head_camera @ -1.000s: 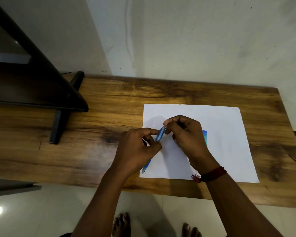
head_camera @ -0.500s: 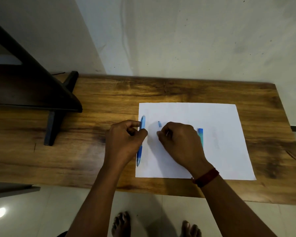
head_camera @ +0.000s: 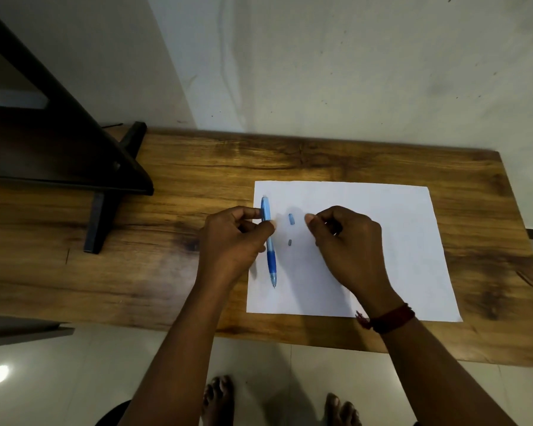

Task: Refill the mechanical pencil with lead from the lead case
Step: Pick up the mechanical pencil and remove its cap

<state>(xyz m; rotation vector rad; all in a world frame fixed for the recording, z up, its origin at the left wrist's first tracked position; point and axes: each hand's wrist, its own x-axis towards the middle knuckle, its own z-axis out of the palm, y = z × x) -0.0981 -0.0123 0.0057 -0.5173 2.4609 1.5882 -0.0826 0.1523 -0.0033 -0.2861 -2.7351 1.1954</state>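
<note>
My left hand (head_camera: 233, 241) grips a blue mechanical pencil (head_camera: 270, 256) by its upper barrel, over the left edge of a white paper sheet (head_camera: 397, 241). The pencil's tip points toward me. Its far end looks open. A small blue cap (head_camera: 290, 219) and a tiny grey piece (head_camera: 290, 242) lie loose on the paper just right of the pencil. My right hand (head_camera: 348, 241) hovers right of them, fingers curled together, nothing visible in them. The lead case is hidden, probably under my right hand.
The paper lies on a wooden table (head_camera: 182, 272) against a white wall. A dark stand (head_camera: 74, 155) with a black foot occupies the table's left end. My bare feet (head_camera: 219, 401) show on the tiled floor below the near edge.
The hands have parted: my right hand pulled the cap off the pencil's end and let it go onto the paper, then drew away right. The left hand shifted the pencil left.
</note>
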